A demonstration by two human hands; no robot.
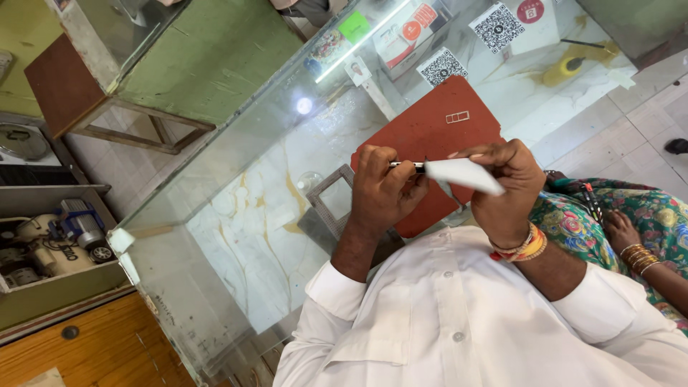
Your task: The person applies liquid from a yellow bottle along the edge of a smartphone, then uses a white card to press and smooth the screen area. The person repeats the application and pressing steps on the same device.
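My left hand: my left hand (383, 188) is curled shut around the dark end of a thin pen-like tool (407, 165), thumb and fingers pinching it just above the glass counter (244, 215).
My right hand: my right hand (505, 183) is closed on a white paper slip (462, 174), pinching its right part between thumb and fingers; colourful bangles (522, 246) sit on that wrist.
Tool: it lies level between my two hands, its right end touching the left edge of the paper slip.
Paper slip: held in the air over the near edge of the red pad (430, 132), which lies flat on the counter.
Near my left hand: a small grey frame (331, 197) rests on the glass just left of it.
Far side: white cards with square code patterns (443, 67) stand on the counter.
Right edge: another person's arm (645, 251) with gold bangles, in floral cloth, near my right elbow.
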